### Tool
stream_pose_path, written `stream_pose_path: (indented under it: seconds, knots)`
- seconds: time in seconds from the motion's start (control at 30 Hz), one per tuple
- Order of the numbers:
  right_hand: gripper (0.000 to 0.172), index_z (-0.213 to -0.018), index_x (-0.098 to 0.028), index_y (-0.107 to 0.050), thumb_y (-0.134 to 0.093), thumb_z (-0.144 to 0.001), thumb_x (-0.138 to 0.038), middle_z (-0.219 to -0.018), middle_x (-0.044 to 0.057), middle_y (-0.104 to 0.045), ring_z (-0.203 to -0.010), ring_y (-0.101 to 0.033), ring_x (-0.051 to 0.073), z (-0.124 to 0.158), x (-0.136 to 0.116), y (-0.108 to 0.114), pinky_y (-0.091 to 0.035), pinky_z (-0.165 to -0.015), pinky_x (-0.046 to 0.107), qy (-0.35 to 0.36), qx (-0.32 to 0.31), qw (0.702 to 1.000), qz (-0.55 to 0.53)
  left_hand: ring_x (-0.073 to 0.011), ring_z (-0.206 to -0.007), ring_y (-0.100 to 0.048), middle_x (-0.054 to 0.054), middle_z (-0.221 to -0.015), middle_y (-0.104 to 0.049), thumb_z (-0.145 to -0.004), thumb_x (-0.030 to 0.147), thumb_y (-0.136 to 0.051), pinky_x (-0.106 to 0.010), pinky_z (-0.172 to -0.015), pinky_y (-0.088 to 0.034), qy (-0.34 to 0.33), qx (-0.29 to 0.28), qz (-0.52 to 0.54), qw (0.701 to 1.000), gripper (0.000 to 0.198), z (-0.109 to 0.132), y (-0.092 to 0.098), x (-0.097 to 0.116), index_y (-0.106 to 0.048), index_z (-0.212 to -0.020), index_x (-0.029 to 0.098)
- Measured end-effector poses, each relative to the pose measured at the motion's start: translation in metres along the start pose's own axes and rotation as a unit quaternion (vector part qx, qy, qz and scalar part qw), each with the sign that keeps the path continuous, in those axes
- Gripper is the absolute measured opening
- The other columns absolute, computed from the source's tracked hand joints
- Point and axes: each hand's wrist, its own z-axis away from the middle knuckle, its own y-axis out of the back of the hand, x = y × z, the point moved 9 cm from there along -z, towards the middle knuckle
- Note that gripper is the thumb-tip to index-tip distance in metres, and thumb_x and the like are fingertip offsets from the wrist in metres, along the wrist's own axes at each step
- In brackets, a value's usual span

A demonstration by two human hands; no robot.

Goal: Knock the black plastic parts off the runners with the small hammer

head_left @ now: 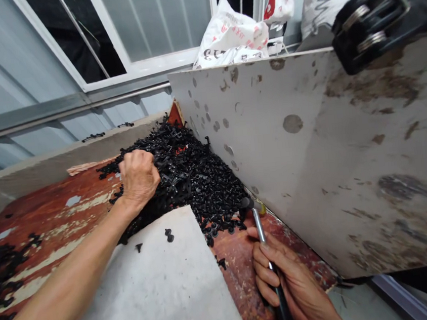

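My left hand [139, 175] is over the far left part of a heap of small black plastic parts [208, 181], its fingers curled closed. Whatever they hold, if anything, is hidden behind the knuckles. In my right hand [282, 270], at the lower right, is a slim tool with a metal shaft and black handle [259, 226], gripped in wrapped fingers. A dark piece shows at the tool's far end, by the heap's right edge; its exact kind is unclear. A few black plastic pieces [169, 235] lie on a white sheet [173, 286] between my arms.
A worn red-brown board [88, 203] lies under the heap, with more black pieces [3, 268] at left. A stained grey panel [311, 144] walls off the right side. White sacks [236, 35] stand behind it. A black clamp-like object [370, 21] juts in at upper right.
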Motion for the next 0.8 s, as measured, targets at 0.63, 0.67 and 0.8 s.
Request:
stream_pose_path:
  seconds: [0.63, 0.67, 0.8]
  knots:
    - [0.031, -0.096, -0.021, -0.067, -0.081, -0.071, -0.032, -0.058, -0.009, -0.043, -0.041, -0.028, 0.003, 0.000, -0.002, 0.000, -0.035, -0.030, 0.012, 0.009, -0.009, 1.000, 0.012, -0.0462, -0.125, -0.037, -0.018, -0.142, -0.040, -0.088, 0.061, -0.040, -0.066, -0.089, -0.040, -0.115, -0.245, 0.107, 0.957, 0.064, 0.040, -0.087, 0.160, -0.044, -0.142, 0.027]
    - [0.030, -0.096, -0.021, -0.067, -0.081, -0.072, -0.031, -0.059, -0.009, -0.043, -0.041, -0.028, 0.003, 0.000, -0.003, 0.000, -0.035, -0.030, 0.013, 0.009, -0.008, 1.000, 0.012, -0.0448, -0.124, -0.037, -0.018, -0.140, -0.042, -0.088, 0.059, -0.040, -0.064, -0.088, -0.042, -0.112, -0.242, 0.112, 0.957, 0.062, 0.039, -0.088, 0.160, -0.045, -0.140, 0.027]
    - [0.028, -0.096, -0.021, -0.067, -0.080, -0.073, -0.029, -0.059, -0.009, -0.044, -0.041, -0.029, 0.003, 0.000, -0.003, -0.002, -0.035, -0.030, 0.012, 0.012, -0.016, 1.000, 0.011, -0.0389, -0.116, -0.041, -0.016, -0.128, -0.048, -0.089, 0.049, -0.042, -0.054, -0.081, -0.048, -0.106, -0.229, 0.119, 0.960, 0.050, 0.039, -0.089, 0.160, -0.050, -0.133, 0.026]
